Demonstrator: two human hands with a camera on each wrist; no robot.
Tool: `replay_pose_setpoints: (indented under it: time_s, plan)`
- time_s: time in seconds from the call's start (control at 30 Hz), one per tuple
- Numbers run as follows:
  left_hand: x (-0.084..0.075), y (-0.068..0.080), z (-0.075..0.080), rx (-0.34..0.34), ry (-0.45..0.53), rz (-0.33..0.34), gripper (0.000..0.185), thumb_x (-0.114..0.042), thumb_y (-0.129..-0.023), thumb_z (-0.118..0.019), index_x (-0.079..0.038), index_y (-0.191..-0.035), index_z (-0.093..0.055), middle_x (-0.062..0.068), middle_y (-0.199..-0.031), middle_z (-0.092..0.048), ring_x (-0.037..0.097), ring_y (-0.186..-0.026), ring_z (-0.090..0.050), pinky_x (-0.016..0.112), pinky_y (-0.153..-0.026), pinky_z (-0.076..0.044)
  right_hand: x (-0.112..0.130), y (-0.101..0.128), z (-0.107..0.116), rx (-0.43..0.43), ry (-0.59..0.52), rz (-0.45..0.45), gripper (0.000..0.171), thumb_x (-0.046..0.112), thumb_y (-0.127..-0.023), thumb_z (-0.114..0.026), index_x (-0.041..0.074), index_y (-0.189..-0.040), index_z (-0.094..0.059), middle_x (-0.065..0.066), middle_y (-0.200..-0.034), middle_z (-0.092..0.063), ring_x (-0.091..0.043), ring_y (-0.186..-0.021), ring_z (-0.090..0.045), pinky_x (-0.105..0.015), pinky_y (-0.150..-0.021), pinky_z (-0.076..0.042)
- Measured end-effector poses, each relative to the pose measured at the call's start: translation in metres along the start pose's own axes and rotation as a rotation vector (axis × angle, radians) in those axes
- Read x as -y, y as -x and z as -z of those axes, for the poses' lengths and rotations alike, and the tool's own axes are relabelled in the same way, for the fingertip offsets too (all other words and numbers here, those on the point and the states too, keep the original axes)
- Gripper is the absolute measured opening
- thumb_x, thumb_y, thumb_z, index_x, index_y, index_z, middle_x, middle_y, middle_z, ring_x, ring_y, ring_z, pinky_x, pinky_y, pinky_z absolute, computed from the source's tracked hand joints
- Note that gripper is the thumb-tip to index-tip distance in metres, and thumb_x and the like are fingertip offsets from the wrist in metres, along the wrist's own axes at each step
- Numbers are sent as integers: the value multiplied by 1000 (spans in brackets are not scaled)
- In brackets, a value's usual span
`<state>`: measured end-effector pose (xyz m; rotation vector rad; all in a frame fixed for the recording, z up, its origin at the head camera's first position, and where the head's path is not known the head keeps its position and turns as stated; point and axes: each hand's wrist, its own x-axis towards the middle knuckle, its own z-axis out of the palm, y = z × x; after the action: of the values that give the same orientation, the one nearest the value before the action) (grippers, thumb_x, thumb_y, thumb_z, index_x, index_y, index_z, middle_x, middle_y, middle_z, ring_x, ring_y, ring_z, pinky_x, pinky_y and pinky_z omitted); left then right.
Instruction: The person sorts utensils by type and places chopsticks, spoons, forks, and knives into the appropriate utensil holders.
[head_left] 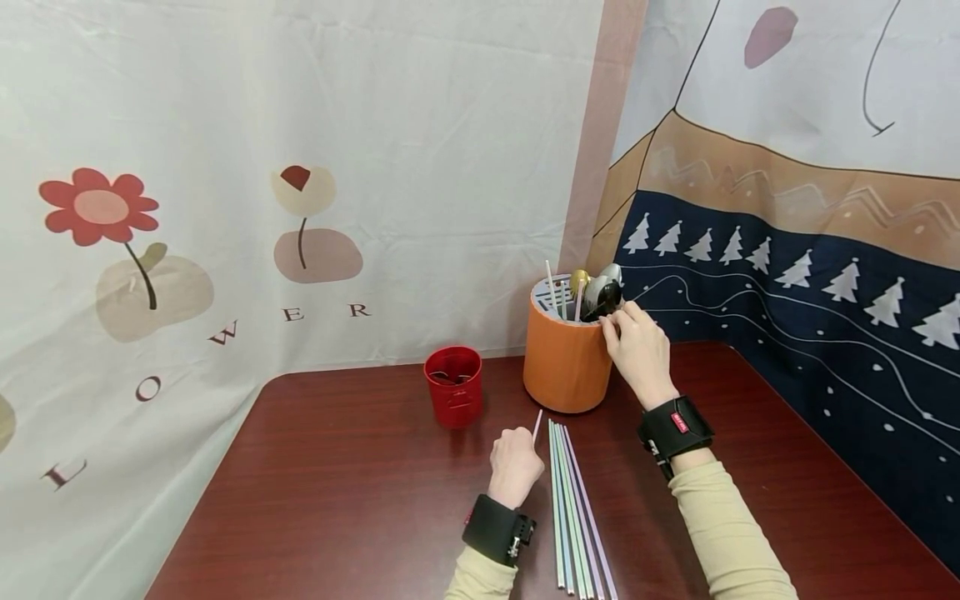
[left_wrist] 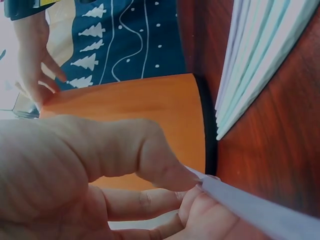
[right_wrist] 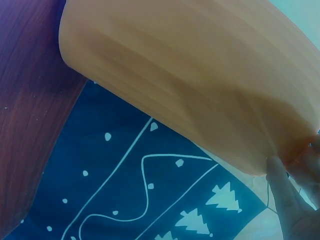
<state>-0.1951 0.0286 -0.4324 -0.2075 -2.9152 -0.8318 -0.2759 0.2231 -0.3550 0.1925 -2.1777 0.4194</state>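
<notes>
My left hand [head_left: 516, 467] pinches a pale lilac drinking straw [left_wrist: 260, 205] between thumb and fingers. Its tip sticks up beyond the fist in the head view. Just right of that hand, several pastel straws [head_left: 573, 508] lie side by side on the table. At the back, an orange utensil holder [head_left: 567, 367] stands upright, with pale sticks [head_left: 552, 287], a gold utensil head [head_left: 579, 282] and dark and silver spoon heads [head_left: 602, 293] rising from its slotted top. My right hand [head_left: 640, 350] grips the holder's right rim; its inner fingertips are partly hidden.
Left of the holder stands a small red bucket [head_left: 454, 400] with dark things inside that I cannot make out. The reddish-brown table [head_left: 352, 483] ends at a printed white cloth [head_left: 450, 167] behind and a navy cloth with trees [head_left: 787, 333] on the right.
</notes>
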Motion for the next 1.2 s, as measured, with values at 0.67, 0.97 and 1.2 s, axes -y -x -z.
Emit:
replay_pose_setpoints:
  time_s: [0.67, 0.97, 1.2]
  plan:
    - [2, 1, 15, -105, 90, -56, 15, -1, -71, -72, 0, -62, -60, 11, -57, -53, 25, -52, -54, 28, -46, -39, -2, 0, -1, -16, 12, 11, 23, 15, -89, -63, 2, -70, -63, -10, -78, -56, -32, -65, -55, -46, -51, -44]
    - [-4, 0, 28, -188, 170, -50, 11, -2, -75, -70, -3, -74, -60, 9, -63, -56, 20, -54, -54, 26, -48, -42, -3, 1, -2, -13, 7, 16, 23, 15, -89, -63, 1, -71, -63, -10, -77, -55, -30, -63, -54, -44, -49, -43]
    - [-13, 2, 39, -353, 266, -109, 8, -4, -80, -68, -6, -88, -64, 7, -77, -63, 17, -62, -58, 29, -61, -53, -2, 0, 0, 1, 3, 11, 23, 16, -91, -62, 1, -72, -64, -10, -78, -55, -29, -62, -53, -43, -49, -43]
